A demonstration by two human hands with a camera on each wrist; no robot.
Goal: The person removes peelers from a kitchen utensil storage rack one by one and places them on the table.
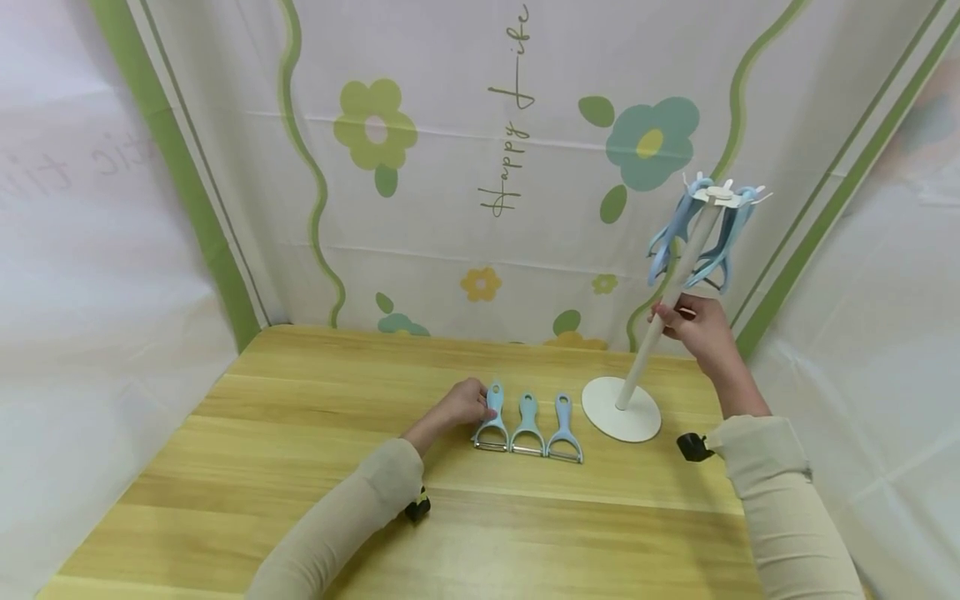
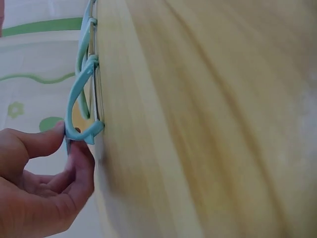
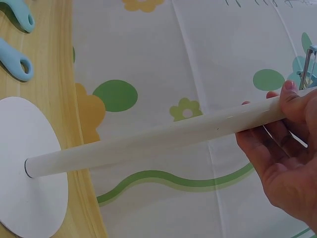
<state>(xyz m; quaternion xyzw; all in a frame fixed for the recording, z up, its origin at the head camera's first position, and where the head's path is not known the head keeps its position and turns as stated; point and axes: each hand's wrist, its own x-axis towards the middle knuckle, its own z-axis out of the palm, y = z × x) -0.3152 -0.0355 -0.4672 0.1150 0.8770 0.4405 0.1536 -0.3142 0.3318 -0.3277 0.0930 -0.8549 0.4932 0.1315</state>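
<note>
Three Y-shaped peelers lie in a row on the wooden table in the head view. My left hand (image 1: 461, 404) pinches the leftmost light-blue peeler (image 1: 495, 400) by its handle between thumb and fingers; its blade end is against the tabletop in the left wrist view. Beside it are a teal peeler (image 1: 528, 408) and a periwinkle-blue peeler (image 1: 563, 410). To their right is a white stand (image 1: 643, 358) with a round base (image 1: 633, 427). My right hand (image 1: 708, 333) holds its pole below several blue peelers (image 1: 678, 225) hanging from the top hooks.
The wooden table (image 1: 315, 400) ends at a white curtain (image 1: 442, 225) printed with flowers. More white cloth (image 1: 90, 292) hangs along the left side and the right side. The stand's hooks (image 1: 761, 196) stick out around its top.
</note>
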